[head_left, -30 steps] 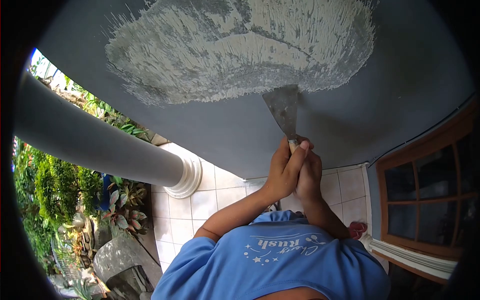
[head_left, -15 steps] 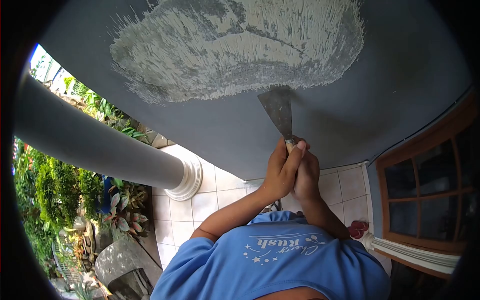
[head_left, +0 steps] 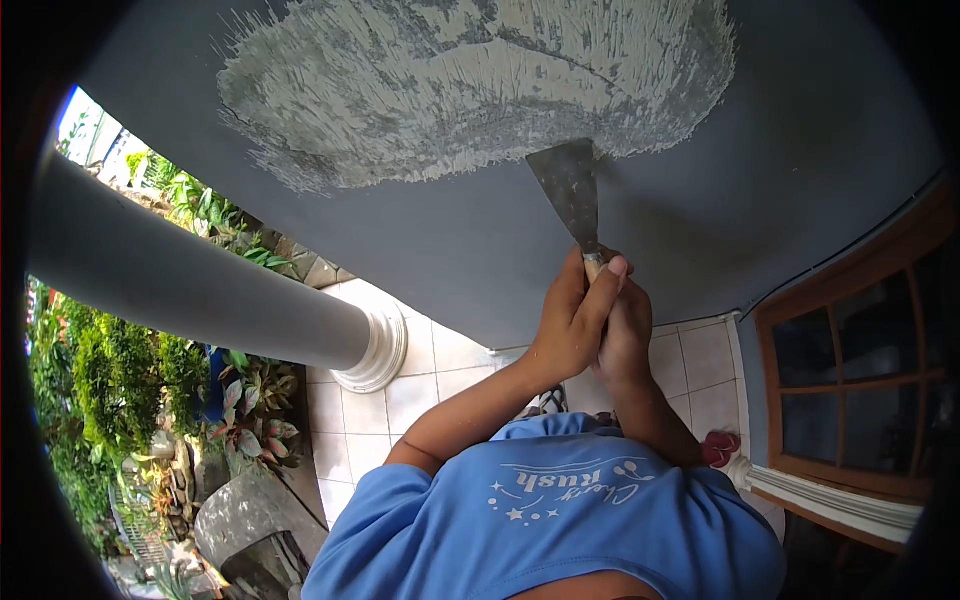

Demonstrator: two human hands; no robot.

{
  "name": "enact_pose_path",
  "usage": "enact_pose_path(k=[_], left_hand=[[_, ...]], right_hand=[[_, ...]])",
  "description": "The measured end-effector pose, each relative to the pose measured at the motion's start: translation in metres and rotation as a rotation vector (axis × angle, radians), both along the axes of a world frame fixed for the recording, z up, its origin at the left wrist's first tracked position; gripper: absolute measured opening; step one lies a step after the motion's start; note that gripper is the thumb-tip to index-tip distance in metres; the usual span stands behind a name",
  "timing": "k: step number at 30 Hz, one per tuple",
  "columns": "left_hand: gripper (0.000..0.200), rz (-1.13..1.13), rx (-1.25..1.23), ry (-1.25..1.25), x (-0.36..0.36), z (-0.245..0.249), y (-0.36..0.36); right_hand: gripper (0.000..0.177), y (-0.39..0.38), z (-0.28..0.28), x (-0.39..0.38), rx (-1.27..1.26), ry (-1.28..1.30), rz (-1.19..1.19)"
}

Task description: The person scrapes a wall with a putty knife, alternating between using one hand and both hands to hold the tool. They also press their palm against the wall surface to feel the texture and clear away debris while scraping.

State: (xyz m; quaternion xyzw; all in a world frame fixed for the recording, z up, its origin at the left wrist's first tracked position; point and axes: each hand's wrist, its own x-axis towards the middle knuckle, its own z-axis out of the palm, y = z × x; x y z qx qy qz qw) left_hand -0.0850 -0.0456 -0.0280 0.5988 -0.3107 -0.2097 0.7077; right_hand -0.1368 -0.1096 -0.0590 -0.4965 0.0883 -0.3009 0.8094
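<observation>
Both my hands are wrapped round the wooden handle of a putty knife (head_left: 570, 190). My left hand (head_left: 573, 325) closes on it from the left, with a thumb lying along the handle. Pressed against it from the right is my right hand (head_left: 627, 325), whose fingers are partly hidden. The wide metal blade points up, and its edge overlaps the lower border of a rough whitish patch (head_left: 450, 100). That patch shows scraped streaks and bare grey spots. Around it the wall (head_left: 420, 240) is smooth blue-grey.
A round grey column (head_left: 220, 270) with a white moulded base stands left, beside green plants (head_left: 120, 380) and a large rock (head_left: 235, 510). Pale tiles (head_left: 412, 400) cover the floor. On the right are a wood-framed window (head_left: 850, 370) and red footwear (head_left: 720, 447).
My hands and the putty knife have moved up and slightly right, carrying the blade edge further over the lower border of the whitish patch. The view has shifted slightly.
</observation>
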Motion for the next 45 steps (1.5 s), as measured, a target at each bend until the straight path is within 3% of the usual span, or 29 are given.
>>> enact_pose_path(k=[7,10,13,26,30,34,38,42,44,45], left_hand=[[0.034,-0.048,0.007,-0.014,0.013,0.010,-0.010],[0.034,-0.039,-0.012,-0.038,0.002,0.002,-0.001],[0.037,0.012,0.000,0.090,0.002,-0.007,-0.005],[0.033,-0.007,0.027,-0.033,0.006,0.016,-0.012],[0.034,0.039,0.022,-0.047,0.003,-0.007,-0.013],[0.033,0.019,0.059,-0.015,-0.001,0.007,-0.011],[0.034,0.071,-0.008,-0.014,-0.005,-0.012,-0.013],[0.034,0.031,0.032,-0.039,0.003,0.007,-0.016],[0.035,0.096,0.004,-0.049,-0.004,-0.001,-0.014],[0.035,0.129,-0.007,-0.063,-0.002,-0.005,-0.018]], right_hand=[[0.032,-0.017,-0.007,0.008,0.038,-0.135,0.120],[0.032,-0.003,0.002,-0.002,0.000,-0.042,0.031],[0.032,-0.010,-0.004,0.002,0.044,-0.017,0.084],[0.036,-0.020,0.001,0.002,0.060,-0.120,0.140],[0.033,-0.010,-0.001,0.001,0.060,0.021,0.046],[0.034,-0.027,-0.009,0.001,0.096,-0.166,0.235],[0.035,-0.010,0.002,-0.002,0.069,0.046,0.057],[0.035,-0.033,-0.009,-0.002,0.054,-0.159,0.285],[0.033,-0.015,0.003,-0.008,0.050,0.045,0.121],[0.034,-0.015,-0.001,0.002,0.057,0.015,0.042]])
